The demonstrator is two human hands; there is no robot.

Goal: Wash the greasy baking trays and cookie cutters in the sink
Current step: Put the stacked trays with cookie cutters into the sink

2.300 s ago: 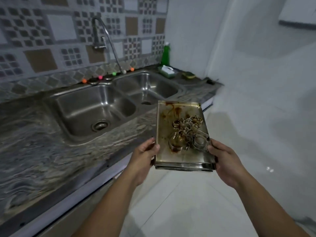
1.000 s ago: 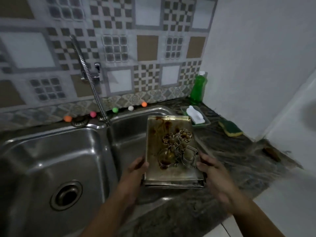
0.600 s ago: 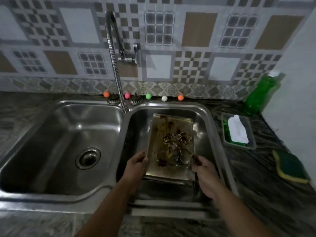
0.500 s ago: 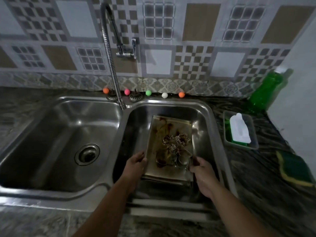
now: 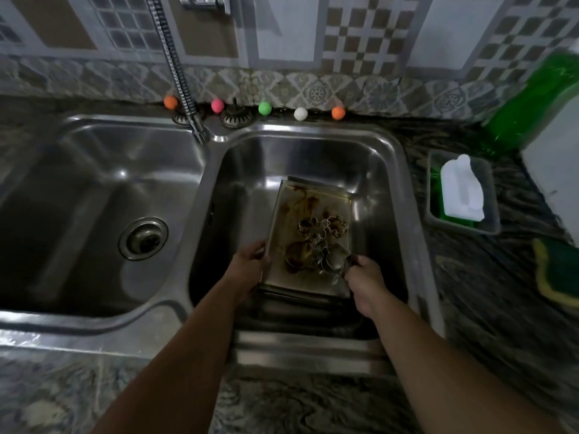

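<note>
A stack of greasy metal baking trays [image 5: 289,211], smeared with brown residue, is down inside the right basin of the steel double sink [image 5: 404,170]. Several metal cookie cutters [image 5: 322,242] lie in a heap on the top tray. My left hand [image 5: 249,267] grips the stack's near left edge. On the near right edge my right hand [image 5: 365,278] holds it. Whether the stack rests on the basin floor I cannot tell.
The hose faucet [image 5: 178,73] hangs over the divider between the basins. The left basin shows its drain [image 5: 143,238]. Small coloured balls [image 5: 264,108] line the back ledge. To the right stand a green soap bottle [image 5: 529,101], a tray with a white bar [image 5: 462,195] and a sponge [image 5: 557,270].
I have carried the tray stack from beside the counter over the right basin and lowered it deeper into it. Both hands have kept their hold.
</note>
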